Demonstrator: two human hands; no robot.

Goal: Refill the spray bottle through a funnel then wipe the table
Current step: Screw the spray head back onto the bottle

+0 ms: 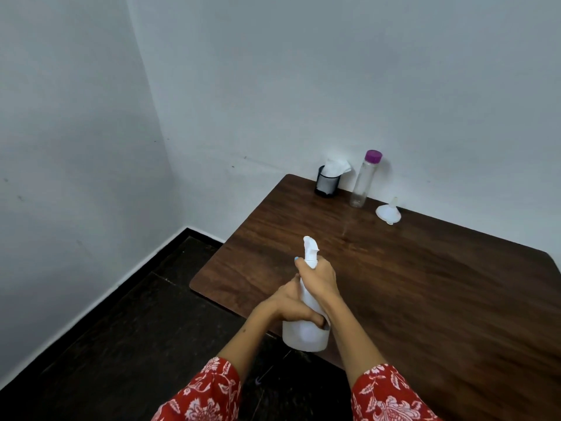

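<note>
I hold a white spray bottle (305,334) upright over the near left edge of the brown wooden table (425,284). My left hand (293,303) wraps around the bottle's body. My right hand (318,276) grips its neck just under the white spray head (311,249). A white funnel (388,212) lies on its side at the back of the table. A clear bottle with a purple cap (364,179) stands next to it by the wall. White tissue (335,167) sticks up from a black mesh cup (327,185) at the table's far left corner.
Pale walls meet in a corner to the left and behind the table. A dark floor (136,344) runs along the table's left side, below the bottle. My sleeves are red with a white flower print.
</note>
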